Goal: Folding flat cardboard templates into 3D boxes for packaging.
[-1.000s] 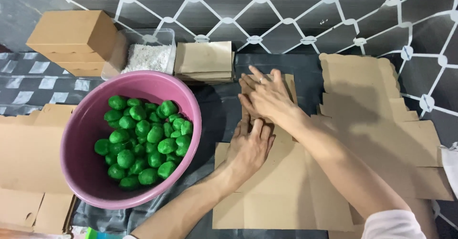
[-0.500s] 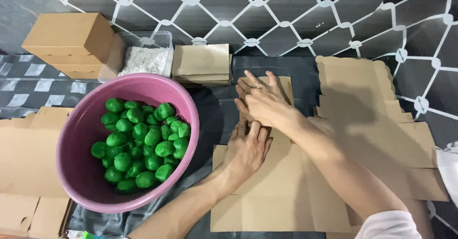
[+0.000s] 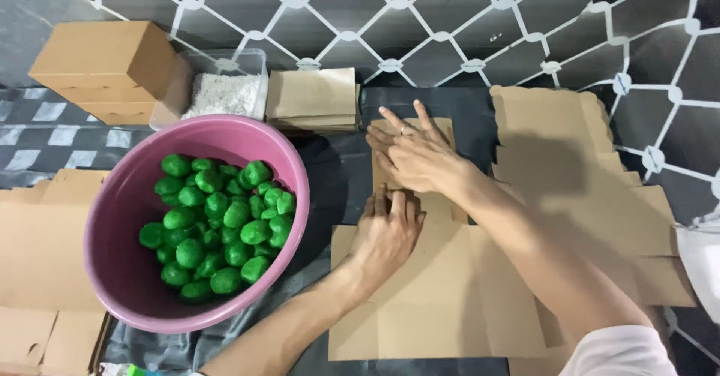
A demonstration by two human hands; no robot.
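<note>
A flat, unfolded brown cardboard box blank [image 3: 442, 301] is spread on the dark sheet in front of the person. It is pressed down by the left hand [image 3: 386, 233], laid open and flat with fingers extended, nothing grasped. The right hand [image 3: 420, 155] is likewise open, palm down on the narrow upper flap [image 3: 442, 132] of the blank, fingers spread.

Just to the left, a round pink plastic basin [image 3: 120, 271] filled with small green balls [image 3: 217, 222] is seen near the left forearm. It is judged that the basin could be nudged if the elbow is swung outward. A crooked crease could be made if pressure is uneven between the two palms. The loose stack of flat brown cardboard blanks [image 3: 585, 173] on the right could be shifted by the right arm.
</note>
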